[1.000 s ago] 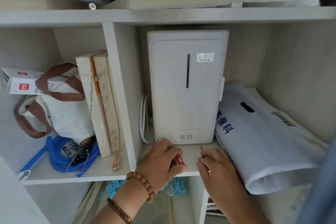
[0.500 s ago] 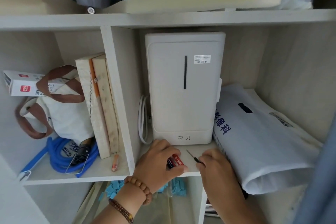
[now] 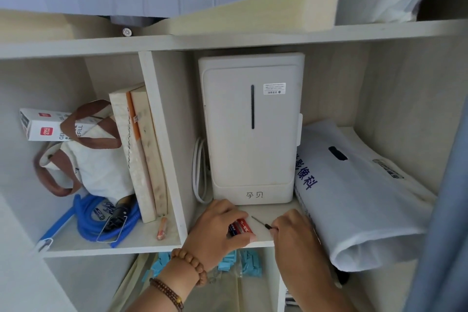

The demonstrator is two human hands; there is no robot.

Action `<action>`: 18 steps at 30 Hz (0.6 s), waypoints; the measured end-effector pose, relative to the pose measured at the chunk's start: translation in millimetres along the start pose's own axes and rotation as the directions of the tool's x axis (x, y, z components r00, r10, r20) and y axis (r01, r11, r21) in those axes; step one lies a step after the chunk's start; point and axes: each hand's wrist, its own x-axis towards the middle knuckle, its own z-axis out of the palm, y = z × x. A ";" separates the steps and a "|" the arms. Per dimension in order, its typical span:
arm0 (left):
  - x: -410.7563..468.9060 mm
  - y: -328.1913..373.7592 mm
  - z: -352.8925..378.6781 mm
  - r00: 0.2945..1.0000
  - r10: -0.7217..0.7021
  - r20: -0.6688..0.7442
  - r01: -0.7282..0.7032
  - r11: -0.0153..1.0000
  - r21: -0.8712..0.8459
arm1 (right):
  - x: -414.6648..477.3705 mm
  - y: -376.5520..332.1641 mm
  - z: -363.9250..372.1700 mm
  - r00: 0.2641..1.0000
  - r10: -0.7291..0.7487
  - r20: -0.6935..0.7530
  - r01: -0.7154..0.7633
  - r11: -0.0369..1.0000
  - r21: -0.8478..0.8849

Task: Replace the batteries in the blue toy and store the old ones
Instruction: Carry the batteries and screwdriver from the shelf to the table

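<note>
— How are the hands placed?

— Both reach into the right compartment of the shelf (image 3: 263, 242). The left hand (image 3: 219, 232) lies knuckles-up on the board, its fingers curled over a few red batteries (image 3: 240, 227) and its thumb along the front edge. There are two beaded bracelets (image 3: 193, 264) on that wrist.

— And the other?

— The right hand (image 3: 295, 235) is just beside it, back of the hand up. Its curled fingers pinch the dark handle of a small screwdriver (image 3: 261, 223). The thin shaft slants up and left, tip near the batteries but apart from them.

— So where exactly are the batteries?

— In the left hand's grip, low over the shelf board, right in front of the white appliance (image 3: 253, 134).

— Any writing?

— The appliance carries grey characters, 孕贝, at its foot. The sticker near its top is too small to read. The white bag (image 3: 359, 200) lying to the right shows blue characters, 影像科, printed sideways. In the left compartment, a white box (image 3: 43, 126) has a red "deli" logo and the words "GEL" and "REFILL", partly hidden by a tote bag's (image 3: 98, 170) brown handle. The print on the batteries can't be made out.
</note>
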 end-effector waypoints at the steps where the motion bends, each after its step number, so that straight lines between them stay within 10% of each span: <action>1: -0.2 0.3 -0.5 1.000 -0.003 0.002 0.003 1.000 -0.009 | -0.5 -2.2 -3.0 1.000 -0.009 0.001 0.009 1.000 -0.020; 18: -32.5 14.4 -26.7 0.990 0.054 -0.133 -0.060 0.997 -0.042 | -25.6 -5.3 -5.6 0.995 0.047 -0.083 -0.022 0.959 0.284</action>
